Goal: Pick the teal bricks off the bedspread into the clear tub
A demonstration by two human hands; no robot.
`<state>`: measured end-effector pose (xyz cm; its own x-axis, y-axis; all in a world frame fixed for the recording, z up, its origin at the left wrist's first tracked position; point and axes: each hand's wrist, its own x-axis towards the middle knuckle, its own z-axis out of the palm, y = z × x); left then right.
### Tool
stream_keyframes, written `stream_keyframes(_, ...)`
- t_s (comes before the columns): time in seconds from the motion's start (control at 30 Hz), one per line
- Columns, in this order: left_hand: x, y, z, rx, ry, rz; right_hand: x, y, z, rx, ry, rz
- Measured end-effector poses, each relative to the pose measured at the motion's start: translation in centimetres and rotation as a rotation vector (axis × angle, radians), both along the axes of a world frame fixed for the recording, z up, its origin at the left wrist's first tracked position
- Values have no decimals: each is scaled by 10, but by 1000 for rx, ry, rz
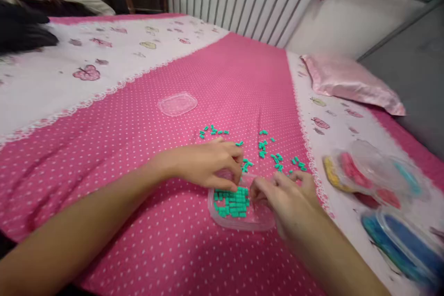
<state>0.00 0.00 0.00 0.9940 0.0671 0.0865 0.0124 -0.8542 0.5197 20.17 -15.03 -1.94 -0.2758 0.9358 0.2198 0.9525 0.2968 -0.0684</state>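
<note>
A clear plastic container [239, 227] sits on the pink dotted bedsheet in front of me. Small green tube-like pieces [237, 203] lie packed in rows in its left part. Over its far left rim, my left hand [217, 162] has its fingers curled down and its thumb close to the green rows. My right hand [286, 192] reaches over the right side with fingers bent together in a pinch. Whatever either hand pinches is too small or hidden to make out. More loose green pieces [262, 148] are scattered on the sheet beyond the hands.
A clear lid [177, 104] lies flat farther off on the left. To the right are tubs with yellow, red and turquoise contents [357, 171] and a blue-filled tub [409, 240]. A pink pillow [350, 81] rests near the wall, and a radiator [239, 0] stands behind the bed.
</note>
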Motion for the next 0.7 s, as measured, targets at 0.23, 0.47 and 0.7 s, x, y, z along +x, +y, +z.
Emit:
stream_keyframes(0.23, -1, 0, -2, -1, 13, 13, -16, -2, 6, -19, -39, 3)
stream_keyframes(0.47, -1, 0, -1, 3, 25, 22, -15, 0, 8, -3, -54, -9)
stream_keyframes(0.7, -2, 1, 0, 28, 29, 32, -17, 2, 4, -9, -14, 20)
